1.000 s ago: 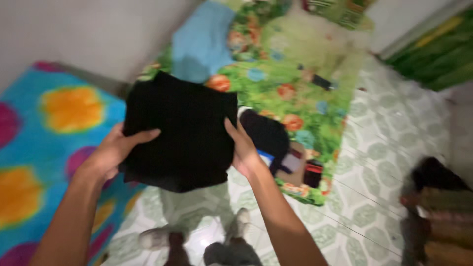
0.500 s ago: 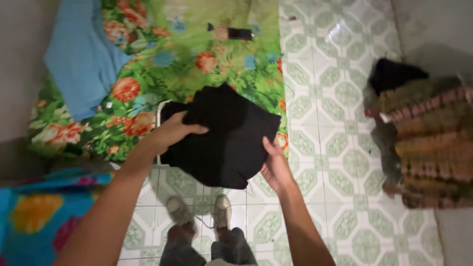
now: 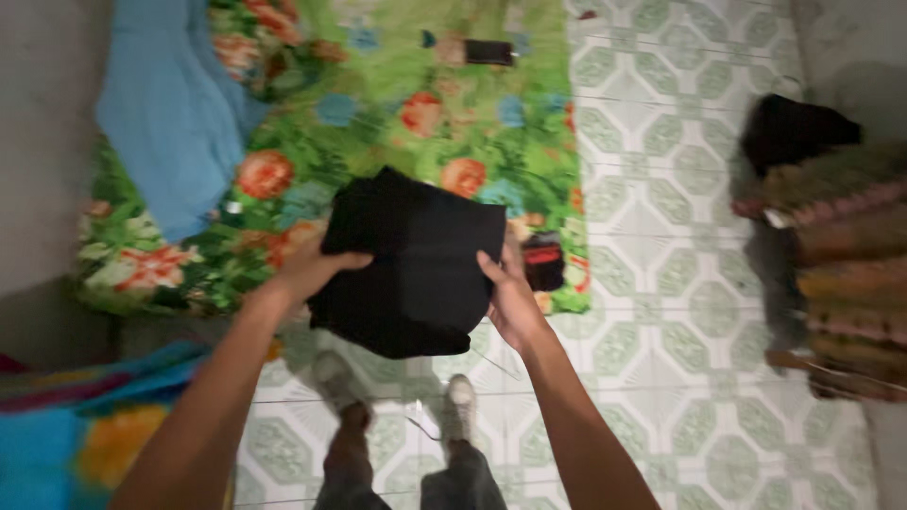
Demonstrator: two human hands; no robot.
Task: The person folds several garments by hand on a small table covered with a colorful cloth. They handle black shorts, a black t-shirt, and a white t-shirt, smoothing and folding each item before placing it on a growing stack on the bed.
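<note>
Tiled floor (image 3: 661,283), flowered mat (image 3: 406,123) below. You grip folded black cloth (image 3: 416,264) at chest height: left hand (image 3: 316,269), right hand (image 3: 510,302) clamp opposite edges. Soft, light, likely floppy; hold edges.

A room in a home, seen from above: a floor of pale ceramic tiles with green geometric patterns (image 3: 680,236) runs to a plain grey wall (image 3: 38,142). A green floral sleeping mat with orange and red flowers (image 3: 378,104) lies spread on the tiles, a light blue cloth (image 3: 170,123) draped over its left end. At lower left is a bright turquoise blanket with yellow blotches (image 3: 57,453). A stack of folded brown, green and pink fabrics (image 3: 841,274) is piled at right.
</note>
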